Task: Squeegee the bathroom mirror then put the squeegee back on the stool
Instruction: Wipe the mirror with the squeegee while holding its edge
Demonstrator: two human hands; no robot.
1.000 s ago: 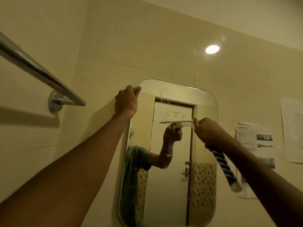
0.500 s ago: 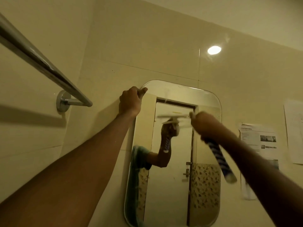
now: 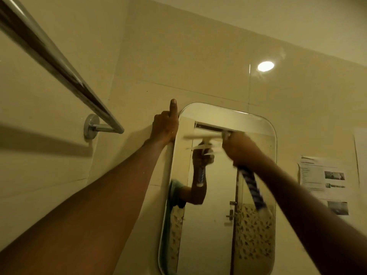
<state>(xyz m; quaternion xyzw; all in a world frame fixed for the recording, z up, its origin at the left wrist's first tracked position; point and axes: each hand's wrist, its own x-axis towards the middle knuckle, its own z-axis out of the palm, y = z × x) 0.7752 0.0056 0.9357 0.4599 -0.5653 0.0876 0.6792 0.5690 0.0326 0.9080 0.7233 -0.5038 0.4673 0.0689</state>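
A tall mirror (image 3: 254,231) with rounded corners hangs on the tiled wall. My right hand (image 3: 241,148) grips the squeegee (image 3: 202,136). Its pale blade lies flat across the upper part of the glass, blurred by motion. The blue-and-white striped handle (image 3: 252,187) sticks out below my fist. My left hand (image 3: 165,125) rests on the mirror's top left edge, thumb pointing straight up along the wall. The glass reflects my arm and the squeegee. The stool is out of view.
A chrome towel bar (image 3: 59,70) juts out from the left wall, close to my left forearm. Printed paper sheets (image 3: 323,175) are stuck to the wall right of the mirror. A round light glare (image 3: 265,66) shows on the tiles above.
My right hand has carried the squeegee blade upward on the glass, toward the top of the mirror. My left thumb has lifted and now points up.
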